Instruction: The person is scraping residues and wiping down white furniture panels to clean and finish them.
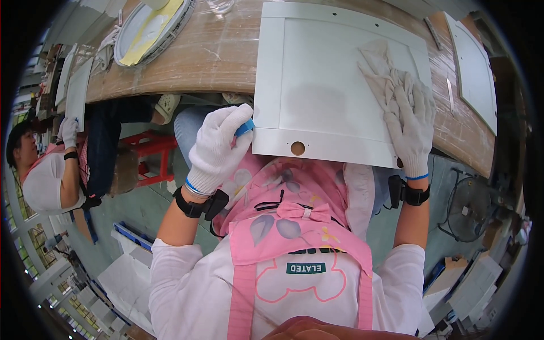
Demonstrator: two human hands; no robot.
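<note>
We looked down on a white cabinet door panel (pixel 334 85) lying flat on the wooden table (pixel 215 56), its near edge overhanging toward the person's pink apron (pixel 289 226). The panel had a raised frame, 1 round hole near the near edge and 2 small holes along the far edge.

The left hand (pixel 218 148), in a white knit glove, was clenched around a small blue tool (pixel 245 128), which touched the panel's near left corner. We could not tell what kind of tool it was; only a blue tip showed.

The right hand (pixel 412 127), also gloved, lay flat with fingers spread, pressing a pale crumpled cloth (pixel 381 71) onto the panel's right side. Both wrists carried black bands.

Farther left on the table sat an oval tray (pixel 148 28) holding a yellowish sheet. Another white panel (pixel 475 68) lay at the right end. A second person (pixel 51 170) sat at far left, 1 gloved hand raised.
</note>
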